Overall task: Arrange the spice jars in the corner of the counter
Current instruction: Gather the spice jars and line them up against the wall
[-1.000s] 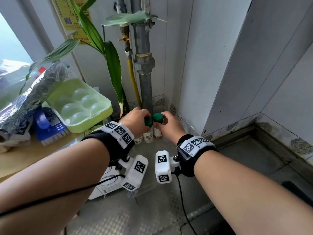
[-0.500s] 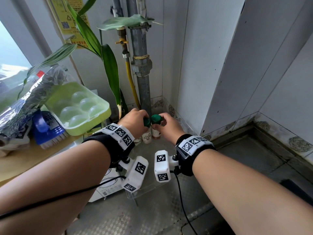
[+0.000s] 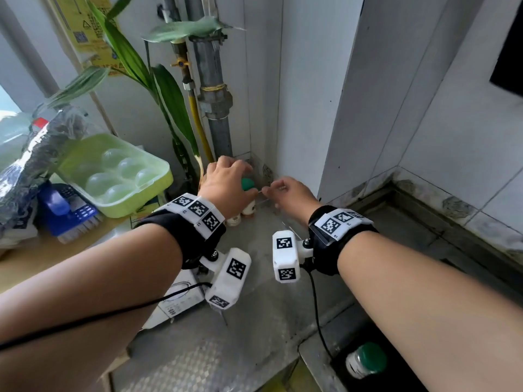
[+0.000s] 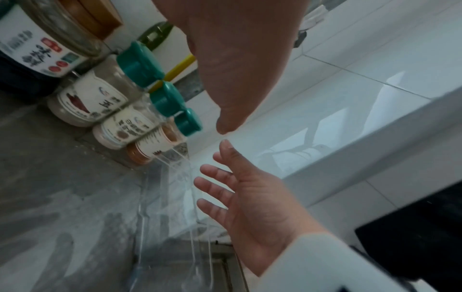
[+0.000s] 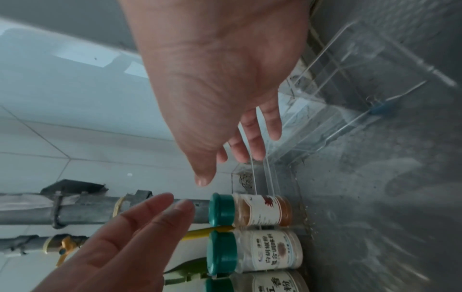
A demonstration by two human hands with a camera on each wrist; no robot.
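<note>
Jars (image 5: pixel 260 231): three, green-capped, upright in a touching row on the table (image 3: pixel 254 321), in the corner by the pipe (image 3: pixel 219 131). Left hand (image 3: pixel 226 185): fingers spread, holding nothing, just above the caps. Right hand (image 3: pixel 288 192): fingers apart, holding nothing, just right of the row, over a clear rack (image 5: pixel 350 94). Risk: a finger brushing a cap could topple one jar into its neighbours; the rack's thin clear edges are easily knocked. Obscured: head view shows one cap only; third jar cut off in the right wrist view; labels partly illegible.
</note>
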